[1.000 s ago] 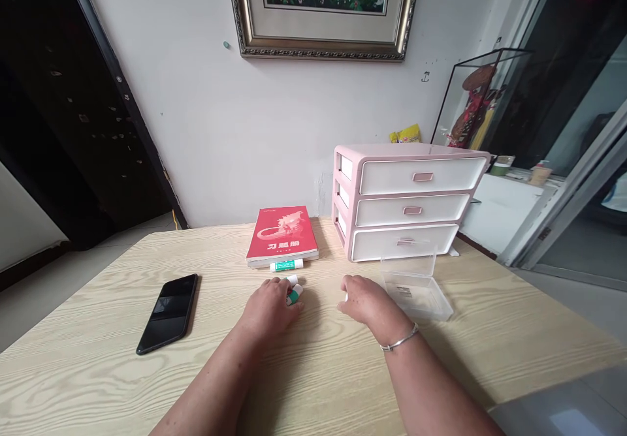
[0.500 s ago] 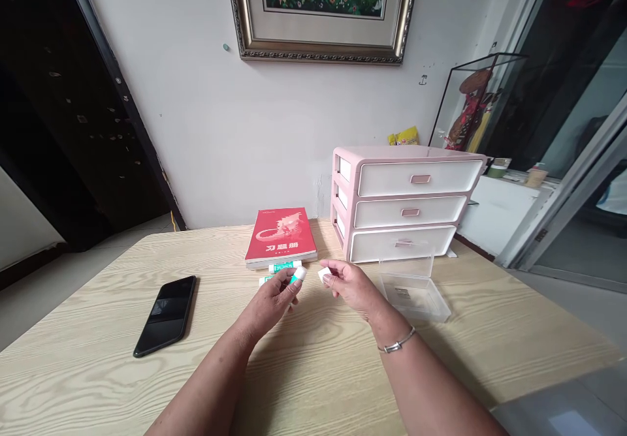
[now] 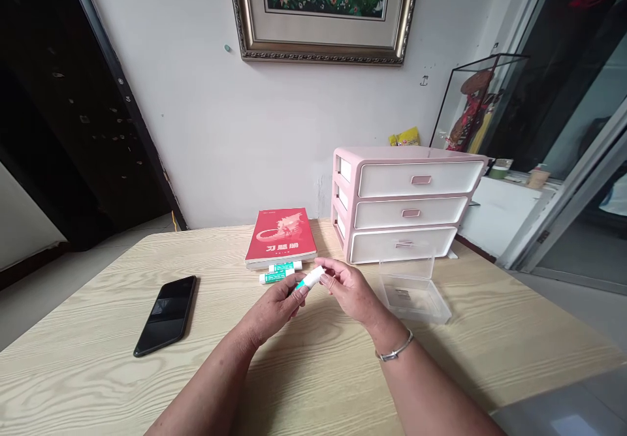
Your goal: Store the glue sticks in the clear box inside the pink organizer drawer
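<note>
My left hand is closed round a white and green glue stick, which tilts up to the right. At its upper end sits the white cap, pinched between the thumb and fingers of my right hand. Cap and stick meet in one line; whether the cap is fully seated I cannot tell. Just beyond my left hand lie two more glue sticks, a rear one and a front one, along the near edge of a red book.
A clear plastic box with its lid raised stands right of my right hand. Behind it is a pink and white drawer unit against the wall. A black phone lies on the wooden table at the left.
My right hand has brought the white cap, held apart before, onto the end of the glue stick. The glue stick and the cap now touch, and both hands are closer together.
</note>
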`<control>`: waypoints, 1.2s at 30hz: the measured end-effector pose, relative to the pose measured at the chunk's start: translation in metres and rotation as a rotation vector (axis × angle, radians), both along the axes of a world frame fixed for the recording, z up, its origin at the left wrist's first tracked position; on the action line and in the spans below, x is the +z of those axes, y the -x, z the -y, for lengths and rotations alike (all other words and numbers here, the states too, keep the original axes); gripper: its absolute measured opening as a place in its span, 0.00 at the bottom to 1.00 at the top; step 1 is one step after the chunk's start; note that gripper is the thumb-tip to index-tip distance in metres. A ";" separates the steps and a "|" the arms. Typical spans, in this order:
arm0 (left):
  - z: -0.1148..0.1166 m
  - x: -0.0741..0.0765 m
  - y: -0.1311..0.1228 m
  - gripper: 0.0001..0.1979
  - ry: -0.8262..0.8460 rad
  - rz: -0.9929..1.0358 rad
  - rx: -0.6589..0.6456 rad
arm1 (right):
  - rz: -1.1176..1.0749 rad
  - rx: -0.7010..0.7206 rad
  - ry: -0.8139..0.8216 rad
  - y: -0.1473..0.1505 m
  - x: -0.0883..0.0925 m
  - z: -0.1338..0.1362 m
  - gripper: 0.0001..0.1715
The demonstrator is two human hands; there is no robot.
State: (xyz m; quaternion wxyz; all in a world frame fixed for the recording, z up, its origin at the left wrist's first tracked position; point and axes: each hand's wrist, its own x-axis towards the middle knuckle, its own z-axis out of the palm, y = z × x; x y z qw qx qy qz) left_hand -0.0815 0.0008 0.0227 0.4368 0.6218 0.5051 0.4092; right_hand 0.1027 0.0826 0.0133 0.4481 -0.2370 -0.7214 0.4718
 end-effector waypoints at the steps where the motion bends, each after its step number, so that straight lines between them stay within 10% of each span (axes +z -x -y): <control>1: 0.000 0.001 0.000 0.21 -0.004 -0.002 -0.005 | 0.001 0.002 -0.019 0.000 0.001 0.001 0.22; 26: 0.004 0.007 0.011 0.20 0.139 0.112 -0.194 | 0.253 -0.045 -0.446 0.002 0.011 0.024 0.12; 36: 0.000 -0.007 -0.011 0.14 -0.308 -0.773 0.193 | 0.215 -0.302 0.102 0.026 -0.018 0.009 0.23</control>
